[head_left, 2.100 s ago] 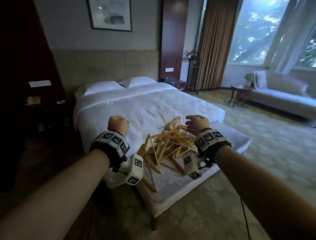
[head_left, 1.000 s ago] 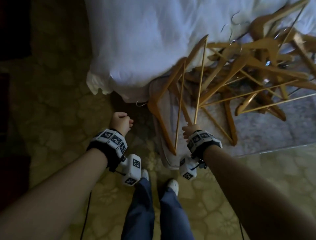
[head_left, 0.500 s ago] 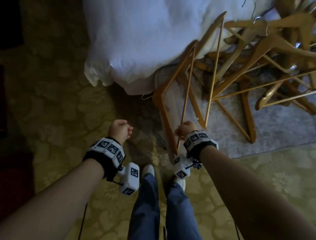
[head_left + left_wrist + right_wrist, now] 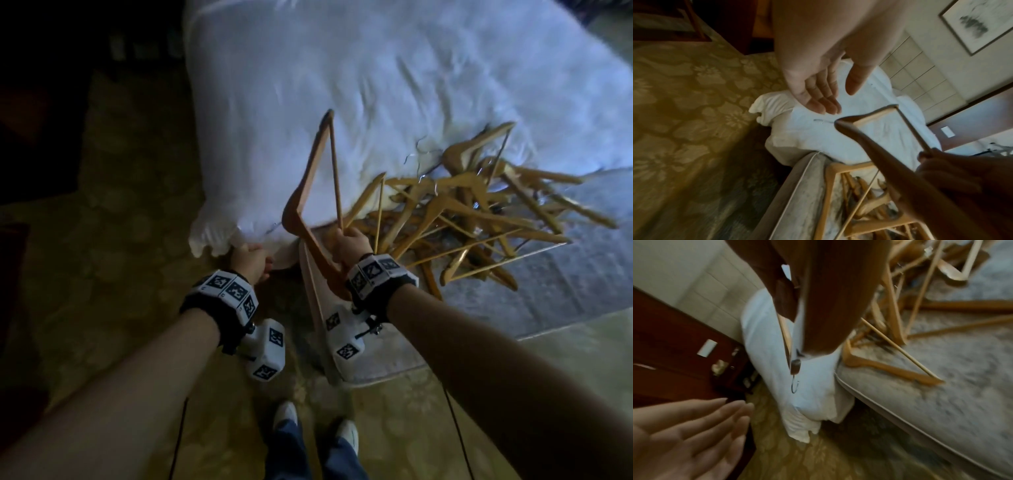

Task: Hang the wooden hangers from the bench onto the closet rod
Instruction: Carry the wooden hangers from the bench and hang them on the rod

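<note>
Looking down from the head view, the right hand [image 4: 350, 245] is wrapped around one dark wooden hanger [image 4: 310, 192], lifted above the bench [image 4: 565, 291]. The pile of hangers [image 4: 479, 219] lies there, so nearly all the job is left. No closet rod shows. From the left wrist, the left hand [image 4: 819, 91] is flat and holds nothing. From the right wrist, it is blurry, but the metal hook [image 4: 795, 387] seems to dangle down near the white bedding [image 4: 813, 394].
</note>
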`<move>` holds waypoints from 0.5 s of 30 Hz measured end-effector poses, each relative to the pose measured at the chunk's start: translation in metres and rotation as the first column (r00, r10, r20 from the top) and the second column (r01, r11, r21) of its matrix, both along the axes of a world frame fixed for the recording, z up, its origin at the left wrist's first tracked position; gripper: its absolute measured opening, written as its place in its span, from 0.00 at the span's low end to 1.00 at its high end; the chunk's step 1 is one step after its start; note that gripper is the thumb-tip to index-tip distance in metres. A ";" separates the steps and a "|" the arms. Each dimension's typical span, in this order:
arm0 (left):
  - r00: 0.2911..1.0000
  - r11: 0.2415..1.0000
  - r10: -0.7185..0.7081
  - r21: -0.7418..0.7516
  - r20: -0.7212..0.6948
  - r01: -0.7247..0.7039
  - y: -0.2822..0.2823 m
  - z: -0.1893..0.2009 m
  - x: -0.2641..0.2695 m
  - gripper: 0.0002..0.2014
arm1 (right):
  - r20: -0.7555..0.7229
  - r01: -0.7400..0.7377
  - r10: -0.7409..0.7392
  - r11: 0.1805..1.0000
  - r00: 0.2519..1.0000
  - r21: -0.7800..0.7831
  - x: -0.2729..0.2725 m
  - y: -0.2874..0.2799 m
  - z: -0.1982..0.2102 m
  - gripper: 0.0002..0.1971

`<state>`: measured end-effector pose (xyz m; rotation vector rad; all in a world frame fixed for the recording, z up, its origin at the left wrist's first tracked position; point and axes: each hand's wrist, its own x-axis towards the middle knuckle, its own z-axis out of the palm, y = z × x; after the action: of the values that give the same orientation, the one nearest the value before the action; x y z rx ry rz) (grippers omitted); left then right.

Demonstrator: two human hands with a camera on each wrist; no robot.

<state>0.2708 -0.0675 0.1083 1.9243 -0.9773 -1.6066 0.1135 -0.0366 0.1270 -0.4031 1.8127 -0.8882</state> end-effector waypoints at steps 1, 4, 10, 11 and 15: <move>0.999 1.000 0.023 -0.010 -0.032 -0.023 -0.003 0.019 0.000 0.05 | -0.020 -0.025 0.024 0.998 1.000 -0.054 0.003 -0.006 0.023 0.16; 0.996 0.995 0.057 -0.080 -0.074 -0.063 -0.010 0.075 0.004 0.07 | 0.050 -0.031 0.043 0.977 0.998 -0.210 0.009 -0.017 0.092 0.14; 0.986 0.954 0.069 -0.278 -0.154 -0.110 -0.005 0.188 0.019 0.14 | 0.200 -0.047 0.141 0.908 0.970 -0.415 0.031 -0.007 0.200 0.12; 0.982 0.942 0.068 -0.314 -0.178 -0.122 0.002 0.205 0.023 0.13 | 0.208 -0.063 0.174 0.890 0.963 -0.451 0.035 -0.002 0.214 0.12; 0.957 0.860 0.084 -0.465 -0.278 -0.210 0.038 0.258 0.041 0.09 | 0.261 -0.136 0.326 0.822 0.908 -0.553 0.056 0.021 0.256 0.14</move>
<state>0.3114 -0.0297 0.3661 1.3779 -0.9868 -1.3097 0.1700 -0.0156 0.3833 -0.7504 1.1442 -1.1930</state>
